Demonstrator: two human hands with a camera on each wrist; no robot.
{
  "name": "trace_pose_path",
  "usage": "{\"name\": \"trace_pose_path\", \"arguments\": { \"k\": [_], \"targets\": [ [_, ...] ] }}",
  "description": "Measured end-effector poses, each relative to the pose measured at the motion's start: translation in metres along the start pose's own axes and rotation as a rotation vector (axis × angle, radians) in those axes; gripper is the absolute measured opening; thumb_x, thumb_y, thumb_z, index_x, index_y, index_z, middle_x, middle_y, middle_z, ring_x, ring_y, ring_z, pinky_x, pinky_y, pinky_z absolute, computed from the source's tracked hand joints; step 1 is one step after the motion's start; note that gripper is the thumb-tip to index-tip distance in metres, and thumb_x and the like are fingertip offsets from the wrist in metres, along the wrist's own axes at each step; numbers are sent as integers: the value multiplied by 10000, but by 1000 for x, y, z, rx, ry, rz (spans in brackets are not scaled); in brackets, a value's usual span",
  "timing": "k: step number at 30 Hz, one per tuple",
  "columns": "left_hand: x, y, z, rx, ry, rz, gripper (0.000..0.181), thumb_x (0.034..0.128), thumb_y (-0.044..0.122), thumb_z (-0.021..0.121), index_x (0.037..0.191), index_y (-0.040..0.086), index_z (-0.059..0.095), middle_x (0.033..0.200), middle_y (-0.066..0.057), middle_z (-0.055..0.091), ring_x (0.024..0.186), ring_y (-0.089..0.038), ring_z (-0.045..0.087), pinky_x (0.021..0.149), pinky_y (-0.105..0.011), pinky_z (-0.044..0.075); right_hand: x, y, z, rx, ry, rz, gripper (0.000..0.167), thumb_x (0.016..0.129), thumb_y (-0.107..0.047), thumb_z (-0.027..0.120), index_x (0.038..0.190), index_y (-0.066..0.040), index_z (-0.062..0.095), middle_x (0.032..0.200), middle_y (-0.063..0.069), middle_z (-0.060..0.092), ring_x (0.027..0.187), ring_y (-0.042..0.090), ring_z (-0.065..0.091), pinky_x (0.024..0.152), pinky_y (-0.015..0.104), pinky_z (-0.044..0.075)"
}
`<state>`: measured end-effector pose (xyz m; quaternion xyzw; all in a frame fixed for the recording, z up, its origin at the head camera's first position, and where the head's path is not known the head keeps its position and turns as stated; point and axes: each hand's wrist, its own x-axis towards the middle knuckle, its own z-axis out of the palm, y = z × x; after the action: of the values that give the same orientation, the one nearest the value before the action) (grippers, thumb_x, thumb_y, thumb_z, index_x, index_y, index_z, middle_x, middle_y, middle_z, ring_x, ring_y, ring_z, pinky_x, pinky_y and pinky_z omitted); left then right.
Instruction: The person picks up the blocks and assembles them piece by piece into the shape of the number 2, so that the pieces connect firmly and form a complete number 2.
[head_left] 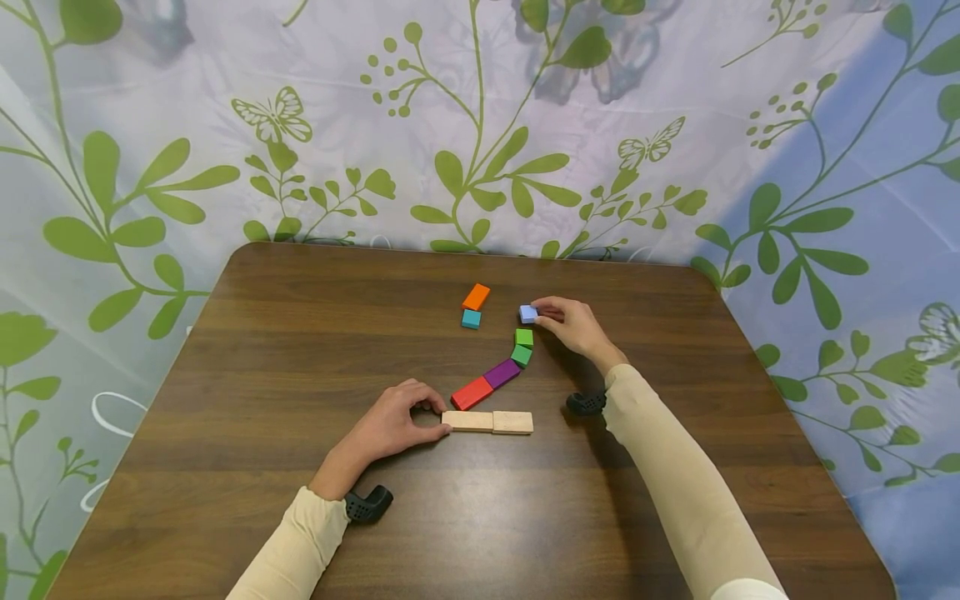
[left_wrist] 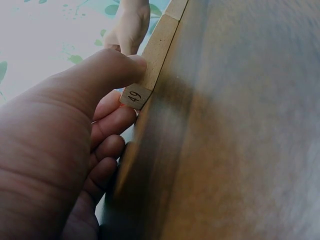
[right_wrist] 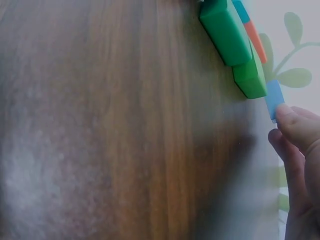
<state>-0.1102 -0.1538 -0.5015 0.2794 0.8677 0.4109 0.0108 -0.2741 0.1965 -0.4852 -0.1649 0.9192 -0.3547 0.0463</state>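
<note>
My left hand (head_left: 390, 421) pinches the left end of a plain wooden block (head_left: 471, 422) between thumb and index finger. Its end face (left_wrist: 136, 96) carries the number 49 in the left wrist view. A second plain wooden block (head_left: 513, 422) lies end to end with it. Farther back, my right hand (head_left: 573, 323) holds a light blue block (head_left: 528, 314) by its right side, with thumb and fingertips. Just in front of that block lie a light green block (head_left: 523, 337) and a darker green one (head_left: 521, 356), touching each other.
A purple block (head_left: 502, 373) and a red block (head_left: 472, 392) continue the curved row from the greens toward the wooden pair. Behind, to the left, an orange block (head_left: 476, 296) touches a teal block (head_left: 471, 318). A leaf-patterned cloth (head_left: 337, 125) hangs beyond the brown table (head_left: 300, 333).
</note>
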Motion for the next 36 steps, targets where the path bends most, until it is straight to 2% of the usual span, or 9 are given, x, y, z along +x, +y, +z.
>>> {"name": "trace_pose_path", "arguments": {
  "k": [12, 29, 36],
  "targets": [
    [0, -1, -1, 9, 5, 3, 216, 851, 296, 867, 980, 187, 733, 954, 76, 698, 906, -97, 585, 803, -289, 527, 3, -3, 4, -24, -38, -48, 296, 1004, -135, 678, 1297, -101, 701, 1320, 123, 682, 1237, 278, 655, 1033, 425, 523],
    [0, -2, 0, -1, 0, 0, 205, 861, 304, 857, 984, 199, 732, 967, 87, 687, 917, -96, 579, 812, -292, 521, 4, -6, 5, -55, -81, -42, 290, 1026, -149, 652, 1310, -111, 697, 1331, 127, 678, 1264, 299, 638, 1045, 430, 514],
    [0, -2, 1, -4, 3, 1, 204, 860, 306, 859, 983, 204, 731, 969, 90, 688, 918, -93, 580, 813, -292, 523, 5, -6, 6, -64, -93, -63, 288, 1030, -136, 644, 1312, -109, 693, 1328, 130, 677, 1261, 302, 636, 1055, 440, 506]
  ]
}}
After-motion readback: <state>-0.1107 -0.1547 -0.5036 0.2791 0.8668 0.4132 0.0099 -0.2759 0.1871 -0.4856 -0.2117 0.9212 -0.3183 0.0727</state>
